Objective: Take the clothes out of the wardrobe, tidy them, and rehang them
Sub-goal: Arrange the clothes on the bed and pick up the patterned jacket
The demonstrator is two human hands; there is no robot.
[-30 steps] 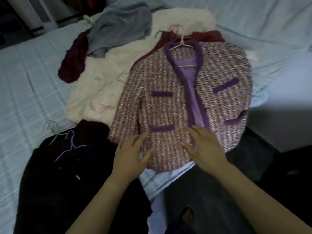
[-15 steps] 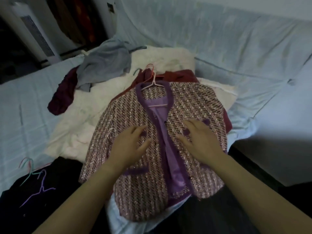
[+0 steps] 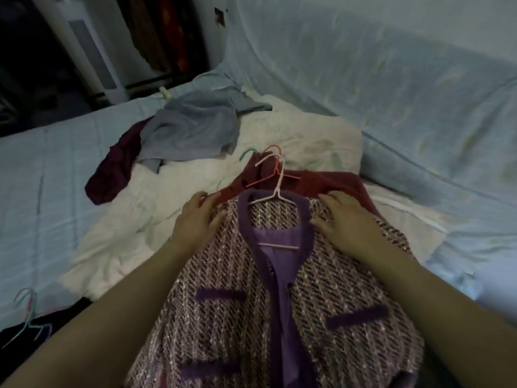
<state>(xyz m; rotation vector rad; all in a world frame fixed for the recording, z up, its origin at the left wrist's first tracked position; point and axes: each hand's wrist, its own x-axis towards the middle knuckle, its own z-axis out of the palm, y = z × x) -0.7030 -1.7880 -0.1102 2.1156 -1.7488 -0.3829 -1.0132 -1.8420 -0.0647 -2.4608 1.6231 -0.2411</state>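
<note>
A pink tweed jacket [image 3: 235, 326] with purple trim lies flat on the bed, face up, on a pale pink hanger [image 3: 275, 191]. My left hand [image 3: 195, 222] rests flat on its left shoulder, fingers straight. My right hand [image 3: 347, 222] presses flat on its right shoulder. A dark red garment [image 3: 333, 182] on a red hanger [image 3: 277, 163] lies under the jacket's top edge. A grey garment [image 3: 193, 133] and a maroon one [image 3: 114, 172] lie crumpled further back on a cream blanket [image 3: 126, 228].
The bed has a light blue sheet [image 3: 42, 191]. A black garment with coloured hangers [image 3: 30, 312] lies at the lower left. A blue covered backrest [image 3: 391, 93] rises on the right. A white tower unit [image 3: 89, 51] and the dark wardrobe opening stand at the back left.
Both hands slid up the jacket from its hem to its shoulders. The view moved closer and lower over the jacket.
</note>
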